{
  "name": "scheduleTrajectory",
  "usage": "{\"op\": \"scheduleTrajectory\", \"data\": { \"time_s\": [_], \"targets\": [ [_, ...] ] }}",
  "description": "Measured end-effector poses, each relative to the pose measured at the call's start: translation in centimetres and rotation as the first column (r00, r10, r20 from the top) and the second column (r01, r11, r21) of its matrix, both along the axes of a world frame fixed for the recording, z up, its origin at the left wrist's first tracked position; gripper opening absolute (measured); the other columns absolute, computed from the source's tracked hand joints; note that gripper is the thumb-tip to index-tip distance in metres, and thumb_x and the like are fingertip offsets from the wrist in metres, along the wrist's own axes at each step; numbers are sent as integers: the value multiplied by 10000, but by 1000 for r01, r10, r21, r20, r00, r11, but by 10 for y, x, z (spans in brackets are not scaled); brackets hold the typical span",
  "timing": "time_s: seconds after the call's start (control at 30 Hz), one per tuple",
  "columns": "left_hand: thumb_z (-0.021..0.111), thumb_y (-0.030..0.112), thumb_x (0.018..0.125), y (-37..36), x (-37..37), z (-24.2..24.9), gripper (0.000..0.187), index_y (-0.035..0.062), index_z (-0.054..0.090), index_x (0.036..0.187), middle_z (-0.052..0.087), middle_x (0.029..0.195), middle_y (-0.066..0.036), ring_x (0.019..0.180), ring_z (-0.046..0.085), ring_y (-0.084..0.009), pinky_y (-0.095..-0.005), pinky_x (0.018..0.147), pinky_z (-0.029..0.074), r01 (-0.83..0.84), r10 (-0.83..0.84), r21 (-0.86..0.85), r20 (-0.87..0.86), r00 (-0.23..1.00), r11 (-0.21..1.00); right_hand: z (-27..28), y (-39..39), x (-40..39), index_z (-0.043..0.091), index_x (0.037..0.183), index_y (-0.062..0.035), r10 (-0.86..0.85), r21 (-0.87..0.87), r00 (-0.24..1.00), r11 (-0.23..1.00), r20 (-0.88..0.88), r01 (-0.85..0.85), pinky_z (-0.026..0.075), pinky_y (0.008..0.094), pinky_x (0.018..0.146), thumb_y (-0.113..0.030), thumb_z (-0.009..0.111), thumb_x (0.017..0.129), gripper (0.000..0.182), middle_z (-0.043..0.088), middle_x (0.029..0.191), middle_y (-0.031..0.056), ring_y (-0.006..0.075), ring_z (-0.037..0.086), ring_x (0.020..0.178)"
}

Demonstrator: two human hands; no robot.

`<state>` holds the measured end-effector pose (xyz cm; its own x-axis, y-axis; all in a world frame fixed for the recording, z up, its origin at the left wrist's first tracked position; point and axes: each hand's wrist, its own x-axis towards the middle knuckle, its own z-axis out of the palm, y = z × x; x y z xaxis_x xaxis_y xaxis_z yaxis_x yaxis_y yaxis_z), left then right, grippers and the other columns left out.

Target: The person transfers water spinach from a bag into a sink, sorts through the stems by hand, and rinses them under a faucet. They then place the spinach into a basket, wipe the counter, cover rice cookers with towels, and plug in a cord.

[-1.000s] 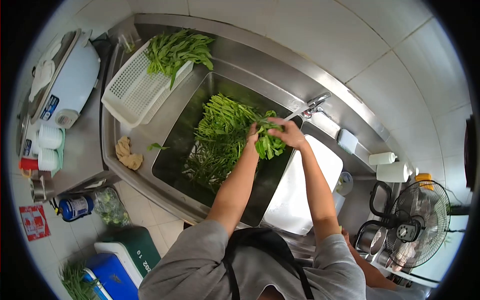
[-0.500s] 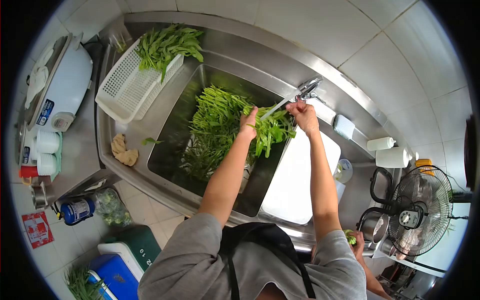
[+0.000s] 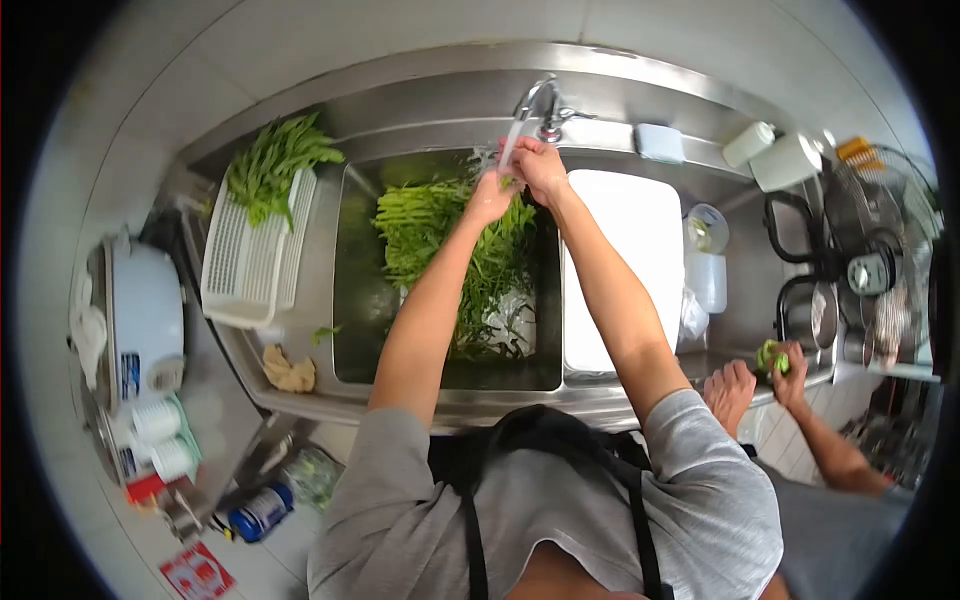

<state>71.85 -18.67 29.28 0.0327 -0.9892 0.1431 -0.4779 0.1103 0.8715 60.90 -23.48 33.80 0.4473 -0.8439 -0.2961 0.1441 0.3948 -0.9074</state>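
Water runs from the faucet (image 3: 540, 95) onto both of my hands, held close together above the sink's back edge. My left hand (image 3: 492, 197) has its fingers bent around a bit of green; what exactly it holds is too small to tell. My right hand (image 3: 536, 168) is beside it in the stream, its fingers bent and partly hidden by water. Below and left of them, long green stems and leaves (image 3: 415, 225) lie in the sink basin (image 3: 360, 340).
At left, a white perforated basket (image 3: 240, 265) holds leafy greens (image 3: 275, 165). A tan cloth (image 3: 289, 370) lies on the front rim. Right of the basin are a white board (image 3: 625, 270), a sponge (image 3: 659, 143) and bottles (image 3: 785, 160). A co-worker's hands (image 3: 757, 382) hold something green at right.
My hands have come together under the water, and the leafy bunch between them is gone from there. The view has turned and shifted, showing more of the co-worker at right.
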Motion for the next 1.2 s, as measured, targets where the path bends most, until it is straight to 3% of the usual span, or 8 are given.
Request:
{"op": "scheduleTrajectory", "data": {
  "time_s": [0.3, 0.37, 0.5, 0.67, 0.73, 0.83, 0.97, 1.2],
  "targets": [
    [621, 318, 772, -45, -4, 20, 409, 13, 558, 1036, 624, 942, -168, 845, 605, -264, -355, 744, 462, -307, 387, 298, -264, 884, 904, -34, 8, 21, 239, 1363, -62, -435, -428, 896, 830, -94, 358, 304, 295, 966, -263, 390, 925, 505, 434, 1271, 145, 235, 424, 1139],
    [623, 201, 767, -30, -6, 41, 246, 15, 617, 928, 632, 841, -90, 762, 580, -175, -326, 674, 464, -170, 296, 268, -553, 779, 948, -62, 14, 21, 285, 1347, -66, -406, -359, 910, 864, -83, 353, 306, 303, 968, -354, 360, 922, 518, 447, 1263, 125, 221, 425, 1146],
    [590, 188, 790, -19, -4, 33, 265, 31, 555, 1000, 615, 878, -122, 791, 581, -211, -337, 714, 456, -24, 34, 35, -296, 955, 999, -41, 53, 38, 402, 1279, -87, -474, 3, 880, 881, 24, 474, 327, 322, 946, -470, 314, 913, 537, 464, 1250, 68, 164, 424, 1149],
    [559, 209, 843, 19, 68, 44, 215, 8, 530, 913, 601, 791, -108, 692, 575, -228, -352, 645, 459, -230, 273, 156, -385, 881, 961, 11, 124, 78, 205, 1391, -109, -155, -393, 971, 917, -184, 72, 169, 373, 1047, -411, 528, 839, 706, 278, 1412, 66, 229, 218, 1308],
    [556, 187, 850, 33, 101, 49, 182, 14, 544, 904, 600, 788, -90, 694, 573, -194, -328, 621, 468, -59, 233, 254, -739, 632, 965, 26, 148, 94, 130, 1406, -155, -191, -482, 647, 820, -738, -308, 135, 458, 1043, -452, 670, 702, 936, 278, 1413, 70, 309, 204, 1309],
    [570, 180, 845, 65, 136, 61, 180, 16, 553, 917, 601, 823, -79, 708, 573, -172, -310, 611, 476, 22, 267, 290, -904, 333, 957, 18, 165, 126, 174, 1386, -130, -285, -716, 805, 658, -521, -231, 249, 430, 1002, -290, 742, 632, 957, 345, 1363, 115, 325, 312, 1252],
    [646, 307, 800, 133, 180, 51, 373, 26, 526, 1014, 582, 939, -83, 815, 558, -182, -335, 694, 468, -245, 473, 404, -741, 477, 881, 12, 188, 159, 353, 1301, -48, -2, -444, 822, 842, -570, -306, 383, 321, 927, -101, 668, 682, 696, 504, 1208, 173, 299, 491, 1111],
    [591, 503, 789, 231, 263, 83, 871, -1, 177, 1366, 492, 1164, -135, 1116, 427, -220, -362, 916, 356, -351, 498, 353, -637, 588, 867, 83, 177, 240, 488, 1191, -178, -240, -724, 684, 272, -689, -634, 465, 425, 772, -128, 612, 683, 525, 582, 1047, 167, 373, 547, 953]
  ]
}}
